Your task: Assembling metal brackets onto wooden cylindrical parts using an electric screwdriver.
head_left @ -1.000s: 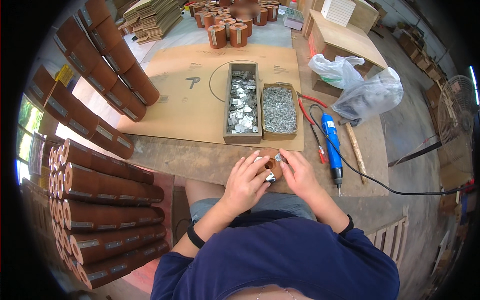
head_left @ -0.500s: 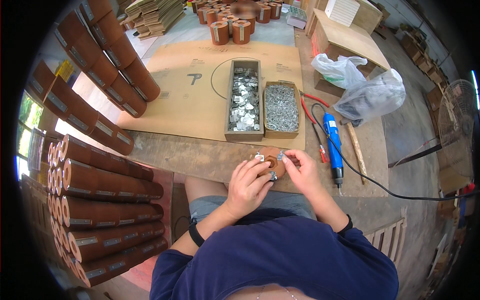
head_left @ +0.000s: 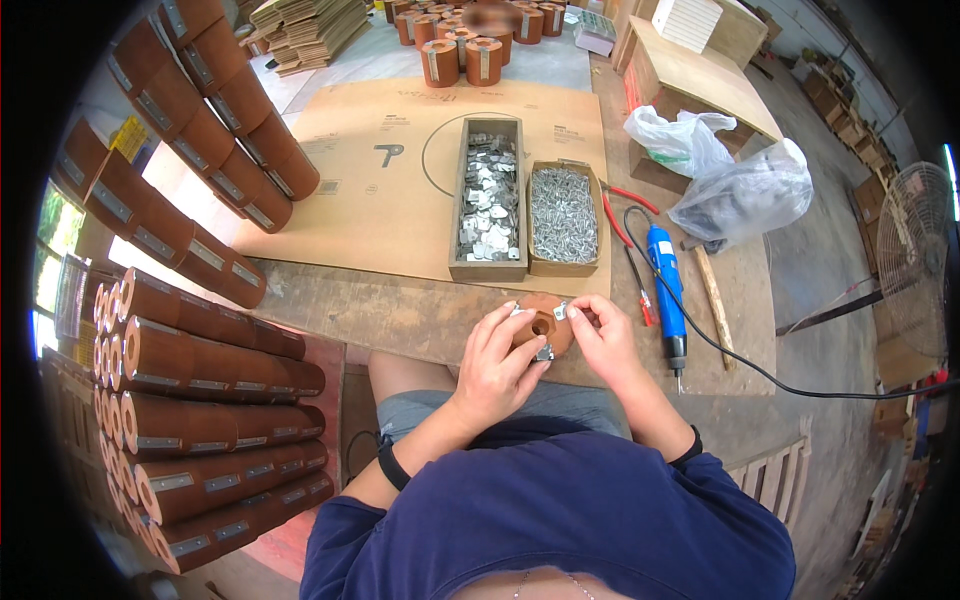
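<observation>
A brown cylinder [head_left: 561,337] with a hole in its middle is at the near edge of the wooden table [head_left: 390,312], between the person's two hands. Small metal tabs sit around its upper face. The left hand [head_left: 497,352] lies over its left side, fingers and thumb touching it; how firmly they grasp cannot be told. The right hand [head_left: 603,340] has its thumb and fingertips at a metal tab [head_left: 560,313] on the far right of that face; whether they pinch it or only touch it is unclear.

Just beyond, a wooden tray [head_left: 487,271] of loose metal pieces stands left of a cardboard box [head_left: 563,269] of screws, both on a cardboard sheet [head_left: 350,215]. To the right lie red-handled pliers [head_left: 613,222], a blue electric screwdriver [head_left: 664,285] and a wooden-handled hammer [head_left: 713,300], with clear plastic bags [head_left: 745,195] farther off. Stacked brown cylinders [head_left: 215,390] fill the left side; more upright cylinders [head_left: 483,65] stand at the far end.
</observation>
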Demonstrator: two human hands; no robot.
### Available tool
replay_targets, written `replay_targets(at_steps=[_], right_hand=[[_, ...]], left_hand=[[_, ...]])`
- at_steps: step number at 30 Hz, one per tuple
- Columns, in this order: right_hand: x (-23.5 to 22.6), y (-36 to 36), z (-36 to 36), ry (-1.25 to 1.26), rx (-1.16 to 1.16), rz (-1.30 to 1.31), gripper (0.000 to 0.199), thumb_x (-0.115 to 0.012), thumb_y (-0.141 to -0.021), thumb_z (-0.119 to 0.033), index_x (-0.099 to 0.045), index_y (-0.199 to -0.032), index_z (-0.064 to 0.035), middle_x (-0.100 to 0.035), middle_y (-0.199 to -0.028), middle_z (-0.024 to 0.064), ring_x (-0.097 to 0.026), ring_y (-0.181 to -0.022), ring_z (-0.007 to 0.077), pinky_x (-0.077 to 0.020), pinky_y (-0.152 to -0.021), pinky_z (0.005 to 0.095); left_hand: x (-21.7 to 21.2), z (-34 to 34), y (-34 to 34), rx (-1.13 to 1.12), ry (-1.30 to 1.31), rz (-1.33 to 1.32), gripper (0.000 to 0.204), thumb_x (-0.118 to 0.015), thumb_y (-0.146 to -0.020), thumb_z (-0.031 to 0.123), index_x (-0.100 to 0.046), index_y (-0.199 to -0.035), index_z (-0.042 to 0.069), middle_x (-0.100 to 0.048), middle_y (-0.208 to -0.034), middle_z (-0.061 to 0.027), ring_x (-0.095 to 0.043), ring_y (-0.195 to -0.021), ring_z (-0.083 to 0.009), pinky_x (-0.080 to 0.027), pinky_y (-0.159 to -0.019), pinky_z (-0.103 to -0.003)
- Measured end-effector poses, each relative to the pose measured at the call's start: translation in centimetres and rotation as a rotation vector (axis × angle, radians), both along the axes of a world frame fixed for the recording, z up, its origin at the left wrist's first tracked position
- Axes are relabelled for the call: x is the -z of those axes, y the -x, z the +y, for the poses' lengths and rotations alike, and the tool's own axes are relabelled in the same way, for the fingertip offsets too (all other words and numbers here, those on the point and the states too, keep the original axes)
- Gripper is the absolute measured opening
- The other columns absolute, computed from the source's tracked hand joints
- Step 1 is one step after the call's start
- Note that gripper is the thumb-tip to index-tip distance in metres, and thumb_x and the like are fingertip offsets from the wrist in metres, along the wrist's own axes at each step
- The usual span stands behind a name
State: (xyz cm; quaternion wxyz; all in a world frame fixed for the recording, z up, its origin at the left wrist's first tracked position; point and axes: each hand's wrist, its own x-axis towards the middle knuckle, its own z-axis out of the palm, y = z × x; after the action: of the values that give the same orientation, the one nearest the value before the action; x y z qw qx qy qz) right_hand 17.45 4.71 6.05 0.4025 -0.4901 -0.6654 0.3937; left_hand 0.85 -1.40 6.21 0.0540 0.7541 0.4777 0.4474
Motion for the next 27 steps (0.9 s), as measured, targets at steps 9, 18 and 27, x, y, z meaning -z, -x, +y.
replay_targets(at_steps=[9,18,27], right_hand=[[0.5,0.3,0.8,0.124,-0.034,0.108,0.013,-0.058,-0.083,-0.013,-0.058,-0.079,-0.0004,-0.059,-0.067,0.0031,-0.052,-0.06,0.0062,-0.0421,-0.053,0.0217],[0.4,0.3,0.6,0.11,-0.011,0.085,0.013,-0.058,-0.083,-0.013,-0.058,-0.079,-0.001,-0.058,-0.064,0.0016,-0.05,-0.058,0.0048,-0.0406,-0.052,0.0209],[0.7,0.3,0.6,0.143,-0.029,0.144,0.015,-0.06,-0.083,-0.015,-0.057,-0.078,-0.0018,-0.056,-0.063,-0.0005,-0.049,-0.057,0.0031,-0.0393,-0.05,0.0198]], left_hand=[[-0.1,0.2,-0.1,0.007,0.005,-0.025,0.032,-0.074,-0.057,0.007,-0.061,-0.086,0.004,-0.054,-0.112,-0.015,-0.048,-0.108,-0.0367,-0.041,-0.088,-0.043],[0.3,0.3,0.0,0.006,0.024,-0.042,0.04,-0.077,-0.056,0.01,-0.059,-0.091,0.004,-0.05,-0.116,-0.0168,-0.046,-0.11,-0.0375,-0.04,-0.089,-0.043],[0.3,0.3,1.4,-0.109,0.135,-0.047,0.073,-0.08,-0.055,0.03,-0.05,-0.114,0.0,-0.046,-0.12,-0.0186,-0.046,-0.109,-0.0355,-0.039,-0.09,-0.042]])
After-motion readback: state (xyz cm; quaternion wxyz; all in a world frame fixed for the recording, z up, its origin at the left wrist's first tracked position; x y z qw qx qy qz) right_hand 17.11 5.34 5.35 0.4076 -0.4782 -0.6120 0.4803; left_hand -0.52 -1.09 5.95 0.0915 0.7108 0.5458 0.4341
